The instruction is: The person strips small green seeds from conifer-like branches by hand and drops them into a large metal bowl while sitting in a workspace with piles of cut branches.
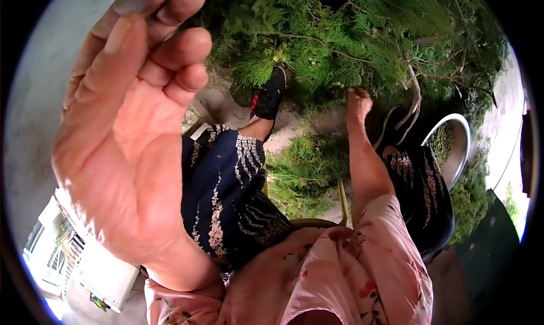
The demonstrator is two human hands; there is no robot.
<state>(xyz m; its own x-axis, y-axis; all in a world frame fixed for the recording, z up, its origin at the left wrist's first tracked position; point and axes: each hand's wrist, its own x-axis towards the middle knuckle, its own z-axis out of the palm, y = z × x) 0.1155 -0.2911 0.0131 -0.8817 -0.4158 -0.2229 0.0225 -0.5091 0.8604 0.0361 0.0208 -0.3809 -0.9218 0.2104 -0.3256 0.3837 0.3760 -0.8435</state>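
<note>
Two hands: you have both in view, well apart from each other.
Your left hand (130, 138): close to the camera, palm showing, fingers bent in a loose curl and thumb lying along them; the palm is bare.
Your right hand (359, 103): farther off, its fingers folded in at the lower edge of the green branches (351, 47); you cannot tell whether it grips a sprig.
Branches: the feathery heap fills the ground in front of you, from upper centre to upper right, beyond your feet.
Bare stem (416, 92): pale and forked, it slants down from the heap just right of your right hand.
Loose greenery (309, 166): it lies on the floor between your legs, nearer you than the heap.
Tub (468, 138): pale-rimmed, beside your right leg and partly hidden by it, with green bits inside.
Left shoe (271, 95): black with red, near the heap's lower edge.
Clothing: you wear dark patterned trousers (226, 194) and a pink flowered top (374, 251).
Seat side: a yellowish curved frame (343, 203) shows between your thighs.
</note>
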